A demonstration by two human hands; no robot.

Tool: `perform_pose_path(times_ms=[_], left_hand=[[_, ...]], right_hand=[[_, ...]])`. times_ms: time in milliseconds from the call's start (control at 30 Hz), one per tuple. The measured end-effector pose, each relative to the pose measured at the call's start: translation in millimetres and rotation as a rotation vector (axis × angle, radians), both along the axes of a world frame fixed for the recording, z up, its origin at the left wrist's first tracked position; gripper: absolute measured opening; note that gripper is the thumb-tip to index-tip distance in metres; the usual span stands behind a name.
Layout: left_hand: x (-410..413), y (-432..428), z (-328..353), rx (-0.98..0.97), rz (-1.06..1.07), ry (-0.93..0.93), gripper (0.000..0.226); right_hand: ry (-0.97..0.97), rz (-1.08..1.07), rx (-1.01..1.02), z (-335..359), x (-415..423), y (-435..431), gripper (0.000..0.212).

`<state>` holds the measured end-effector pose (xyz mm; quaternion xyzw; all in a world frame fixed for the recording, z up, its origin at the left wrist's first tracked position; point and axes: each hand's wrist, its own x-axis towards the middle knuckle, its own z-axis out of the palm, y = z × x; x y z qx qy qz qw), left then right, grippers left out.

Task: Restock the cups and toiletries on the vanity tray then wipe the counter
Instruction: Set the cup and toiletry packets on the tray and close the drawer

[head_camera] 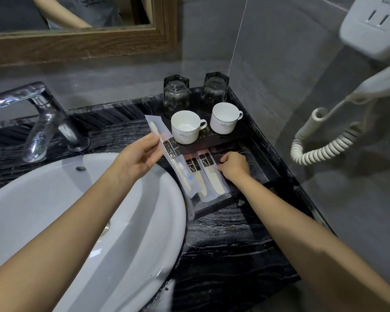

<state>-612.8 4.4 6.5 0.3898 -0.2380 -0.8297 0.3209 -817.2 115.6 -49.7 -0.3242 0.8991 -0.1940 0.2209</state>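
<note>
Over the tray point(266, 154) beside the sink point(54, 199), your left hand point(136, 159) pinches a light, slippery, floppy toothbrush packet point(167, 152) mid-length, better held near the stiff handle, while your right hand point(233, 165) presses curled fingertips on a comb packet point(212, 174) lying flat.

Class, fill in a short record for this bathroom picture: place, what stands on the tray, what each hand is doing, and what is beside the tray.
place: dark stone counter beside a white sink
tray: two white cups, two upturned glasses behind them, two comb packets in front
left hand: holds a toothbrush packet above the tray edge
right hand: rests on a comb packet
right wall: hairdryer with coiled cord
cloth: none in view
</note>
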Motion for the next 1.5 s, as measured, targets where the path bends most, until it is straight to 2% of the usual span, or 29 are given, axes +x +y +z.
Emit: perform_pose_path(times_ms=[100, 233, 367, 467, 533, 633, 667, 767, 933, 1000, 1100, 1233, 1367, 1500], left_hand=[[-1, -2, -1, 0.010, 0.001, 0.007, 0.017], [-4, -1, -1, 0.002, -0.013, 0.024, 0.017], [-8, 1, -1, 0.007, -0.037, 0.047, 0.018], [-13, 3, 0, -0.004, -0.075, 0.044, 0.019], [-16, 5, 1, -0.029, -0.103, 0.044, 0.018], [-25, 11, 4, -0.077, -0.158, 0.041, 0.019], [-30, 14, 6, -0.086, -0.174, 0.046, 0.019], [-46, 24, 12, -0.098, -0.206, 0.063, 0.018], [-67, 30, 22, -0.192, -0.229, -0.018, 0.007], [-73, 30, 24, -0.238, -0.235, -0.077, 0.001], [-80, 31, 24, -0.269, -0.231, -0.142, 0.005], [-84, 29, 20, -0.189, -0.178, -0.128, 0.001], [-89, 29, 17, -0.095, -0.142, -0.115, 0.003], [-96, 30, 18, -0.041, -0.120, -0.083, 0.002]], right_hand=[[0.131, 0.254, 0.064, 0, 1, 6, 0.032], [0.092, 0.580, 0.162, 0, 2, 10, 0.044], [-0.003, 0.586, 0.191, -3, -3, 12, 0.050], [-0.020, 0.633, 0.138, 6, -4, 15, 0.042], [-0.111, 0.573, -0.004, 23, -3, 18, 0.033], [-0.450, 0.416, -0.149, 57, 3, 25, 0.037], [-0.502, 0.414, -0.156, 67, 7, 27, 0.038], [-0.506, 0.414, -0.201, 85, 21, 38, 0.034], [-0.539, 0.212, -0.325, 90, 19, 52, 0.018], [-0.563, 0.153, -0.331, 88, 15, 57, 0.013], [-0.578, 0.120, -0.313, 85, 13, 65, 0.009], [-0.561, 0.044, -0.409, 77, 9, 76, 0.006], [-0.457, -0.056, -0.526, 73, 4, 85, 0.009], [-0.481, -0.152, -0.565, 76, -1, 87, 0.011]])
